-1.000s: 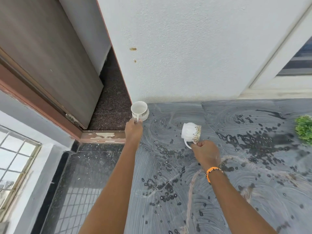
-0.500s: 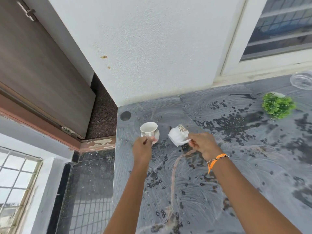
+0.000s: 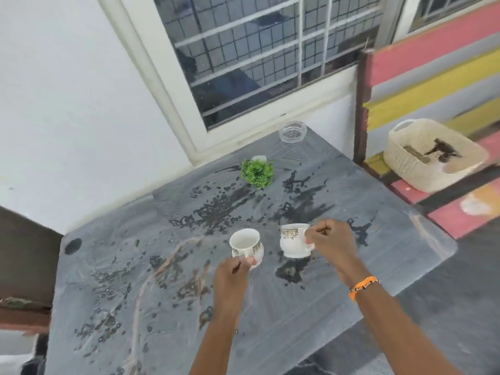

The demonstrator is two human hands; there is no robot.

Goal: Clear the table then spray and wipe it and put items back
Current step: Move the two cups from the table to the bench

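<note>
Already the surface looks sprayed and wiped: swirl streaks all over, w/ dark wet beads and patches not yet dry. So the put-back stage seems underway. A small green plant and a clear glass dish stand on the far part, near the window, apart from each other.

Two white cups w/ gold trim are in hand. Left hand pinches the handle of the left cup, mouth tipped toward the camera; can't tell if its base touches the surface. Right hand pinches the handle of the right cup, roughly upright, over a dark wet patch, prob. at or just above the surface. Cups sit near each other, not touching.

Left to do, as I judge: set both cups down, let go, then fetch whatever else belongs here. A cream basket sits on the striped bench off to the right; contents unclear.

Room: plenty of bare surface round the cups. Right edge is near the right forearm, front edge close to the body, so place cups inward, not toward those edges. Wet film may let them slide.
</note>
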